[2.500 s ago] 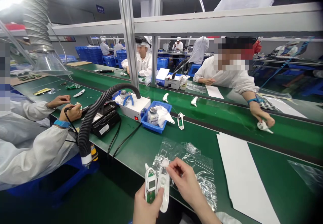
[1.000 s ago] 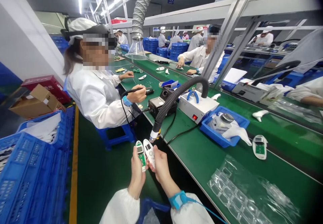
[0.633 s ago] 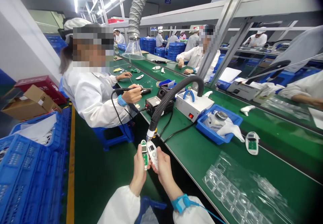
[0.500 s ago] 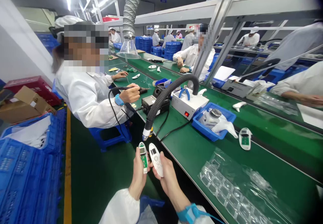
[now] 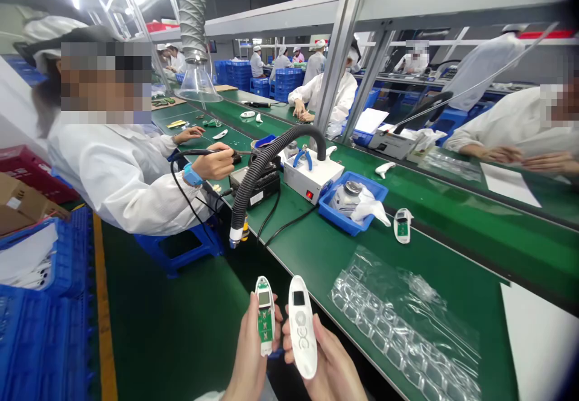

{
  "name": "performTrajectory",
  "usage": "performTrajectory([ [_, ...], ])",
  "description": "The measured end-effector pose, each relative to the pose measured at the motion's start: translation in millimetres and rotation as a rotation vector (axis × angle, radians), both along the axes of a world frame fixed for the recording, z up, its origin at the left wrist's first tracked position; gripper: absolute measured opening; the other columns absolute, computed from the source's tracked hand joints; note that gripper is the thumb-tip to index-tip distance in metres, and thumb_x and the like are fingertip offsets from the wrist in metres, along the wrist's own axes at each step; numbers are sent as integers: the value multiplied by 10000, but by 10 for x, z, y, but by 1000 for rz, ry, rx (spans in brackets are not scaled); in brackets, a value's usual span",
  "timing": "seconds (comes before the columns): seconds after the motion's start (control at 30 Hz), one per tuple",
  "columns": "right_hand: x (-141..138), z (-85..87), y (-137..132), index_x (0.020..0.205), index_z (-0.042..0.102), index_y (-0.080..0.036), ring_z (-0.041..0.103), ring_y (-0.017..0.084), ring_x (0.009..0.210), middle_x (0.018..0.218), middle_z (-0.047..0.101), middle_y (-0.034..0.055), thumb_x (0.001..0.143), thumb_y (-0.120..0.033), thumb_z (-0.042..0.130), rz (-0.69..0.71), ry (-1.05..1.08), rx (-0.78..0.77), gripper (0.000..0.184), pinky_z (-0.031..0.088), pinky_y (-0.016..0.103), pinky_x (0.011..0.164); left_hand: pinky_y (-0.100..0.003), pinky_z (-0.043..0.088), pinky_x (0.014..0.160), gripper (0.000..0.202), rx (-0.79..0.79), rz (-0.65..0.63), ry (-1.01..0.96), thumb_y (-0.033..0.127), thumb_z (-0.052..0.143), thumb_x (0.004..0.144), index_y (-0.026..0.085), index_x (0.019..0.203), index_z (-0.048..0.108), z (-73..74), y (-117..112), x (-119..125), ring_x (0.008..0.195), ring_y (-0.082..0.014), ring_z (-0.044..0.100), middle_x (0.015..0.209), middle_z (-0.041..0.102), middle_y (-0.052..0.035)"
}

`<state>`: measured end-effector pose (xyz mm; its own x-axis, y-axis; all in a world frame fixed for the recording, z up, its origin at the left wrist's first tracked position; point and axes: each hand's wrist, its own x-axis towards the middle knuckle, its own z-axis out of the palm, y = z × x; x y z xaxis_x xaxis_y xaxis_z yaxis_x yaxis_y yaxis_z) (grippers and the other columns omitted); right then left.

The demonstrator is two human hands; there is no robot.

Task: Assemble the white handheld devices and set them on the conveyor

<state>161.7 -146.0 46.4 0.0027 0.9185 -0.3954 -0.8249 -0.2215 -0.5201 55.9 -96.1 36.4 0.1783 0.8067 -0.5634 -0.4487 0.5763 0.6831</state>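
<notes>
Shell [image 5: 266,349] and cover [image 5: 302,322] have come nearer to the person since the last glance, and the gap between them has widened; the head has swung right too, bringing more of the paper [image 5: 543,334] into sight.

From where I stand, the work looks partway through. Inside the shell the green board [image 5: 266,319] is seated, its small screen [image 5: 264,299] at the far end. The cover shows its outer face, with a dark window and the outlines of its keys. The two are not joined; closing them appears to be undone. Another shell with a board, the spare [image 5: 402,227], lies open on the desk [image 5: 312,241], right of the blue tray [image 5: 353,230], with no cover on it.

Both hands reach up from the near side, wrists low, palms turned toward each other. The left hand [image 5: 248,344] pinches the shell along its sides, thumb on the left, fingers wrapping round to the right. The right hand [image 5: 332,356] grips the cover likewise, thumb on the right edge, fingers curled round from the left. Both pieces are held in the air by the desk's near edge, left of the plastic sheet [image 5: 398,322], their far ends leaning slightly left.
</notes>
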Motion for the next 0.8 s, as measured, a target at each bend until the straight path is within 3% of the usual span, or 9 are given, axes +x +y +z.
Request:
performTrajectory([
  [0.1, 47, -73, -45, 868, 753, -114, 639, 186, 652, 784, 707, 111, 789, -596, 669, -30, -25, 17, 495, 528, 309, 645, -222, 403, 430, 495, 58, -47, 0, 606, 494, 851, 193, 1098, 610, 95, -22, 22, 486, -90, 487, 718, 600, 5],
  [0.2, 123, -97, -113, 921, 760, -125, 656, 197, 725, 862, 728, 126, 782, -592, 677, -62, -105, 9, 495, 528, 286, 663, -238, 491, 604, 425, 101, -90, 50, 543, 542, 858, 163, 1010, 655, 194, -37, 36, 668, -131, 585, 815, 654, -40],
  [0.3, 215, -39, -199, 1082, 727, -172, 669, 267, 931, 1019, 728, 128, 752, -537, 736, -65, -304, 22, 492, 536, 351, 816, -269, 498, 789, 353, 131, -147, 38, 459, 654, 815, 168, 1013, 664, 300, -57, 109, 893, -190, 625, 936, 681, -72],
  [0.4, 279, 30, -276, 1162, 695, -216, 635, 323, 1066, 1123, 706, 123, 704, -493, 792, -87, -477, 71, 544, 500, 436, 941, -297, 478, 870, 306, 241, -239, 45, 394, 699, 796, 194, 1024, 650, 370, -100, 234, 945, -203, 619, 972, 678, -65],
  [0.6, 309, 5, -377, 1150, 702, -210, 654, 349, 1047, 1113, 711, 134, 661, -508, 815, -184, -526, 38, 584, 560, 430, 860, -278, 469, 875, 323, 309, -345, 64, 353, 707, 798, 228, 1084, 624, 335, -221, 441, 916, -162, 574, 941, 626, -28],
  [0.8, 319, -78, -459, 1110, 712, -206, 698, 301, 912, 1047, 726, 112, 663, -500, 817, -282, -504, 27, 545, 568, 391, 818, -302, 473, 875, 367, 318, -427, 78, 380, 750, 748, 208, 1057, 651, 224, -294, 568, 912, -181, 580, 940, 645, -37],
])
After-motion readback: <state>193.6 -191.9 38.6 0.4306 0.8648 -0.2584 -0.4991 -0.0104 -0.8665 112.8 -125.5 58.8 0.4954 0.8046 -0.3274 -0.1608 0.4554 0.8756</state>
